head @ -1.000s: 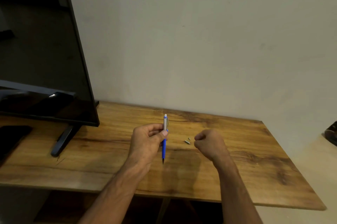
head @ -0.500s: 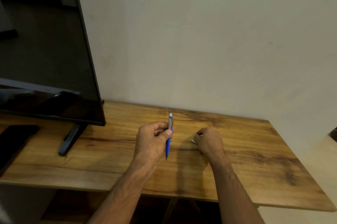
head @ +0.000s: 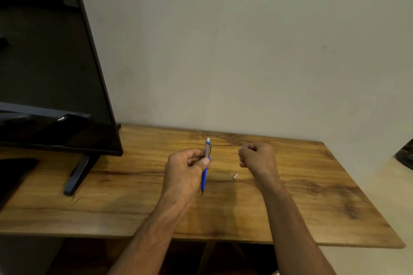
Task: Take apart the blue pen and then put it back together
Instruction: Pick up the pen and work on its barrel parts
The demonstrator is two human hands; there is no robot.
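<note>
1. Left hand (head: 184,169) has its grip wrapped around the blue pen (head: 205,168), thumb pressed right where the silver upper part meets the blue barrel. The pen sits upright above the tabletop (head: 312,203), white button above the grip, dark tip below it.
2. Right hand (head: 257,157) is curled into a loose fist just to the right of that grip, lifted off the wood. We can't tell if it has anything inside, since the fingers hide the palm.
3. 1 small silver piece (head: 235,176) lies on the tabletop below and between the 2 hands, touching neither. It looks like a pen part, so we'd guess we're somewhere in reassembly.
4. To do this bit well, we'd keep the left grip steady and the pen vertical so nothing slides out of the lower end.
5. Pinch that silver piece with 2 fingertips rather than scooping; it's tiny and looks like it would roll.
6. Bring it to the pen end below the grip, line it up straight, then twist gently.
</note>
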